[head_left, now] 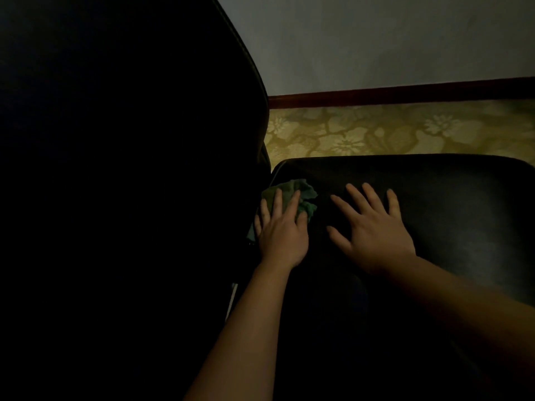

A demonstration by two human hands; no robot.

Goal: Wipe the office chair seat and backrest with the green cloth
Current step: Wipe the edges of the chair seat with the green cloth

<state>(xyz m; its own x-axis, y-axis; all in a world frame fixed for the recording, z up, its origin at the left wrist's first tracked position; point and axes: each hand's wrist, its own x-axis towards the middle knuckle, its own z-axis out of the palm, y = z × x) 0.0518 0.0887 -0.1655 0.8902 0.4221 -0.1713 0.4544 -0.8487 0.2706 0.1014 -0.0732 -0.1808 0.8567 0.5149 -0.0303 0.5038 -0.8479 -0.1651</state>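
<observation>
The left hand (282,235) lies flat on the green cloth (304,192), fingers straight and pressing it down rather than curled round it. The right hand (373,235) rests palm-down just beside it on the seat (448,198), fingers spread and holding nothing. The bunched cloth sits at the back of the black seat, against the foot of the backrest (130,140), and shows beyond the left fingertips. The dark backrest fills the left side of the view. Past the seat are a yellow-green floral floor (405,131), a reddish-brown skirting board (405,92) and a pale grey wall (376,39). The dim light hides the backrest's surface, and the near part of the seat is lost in shadow.
</observation>
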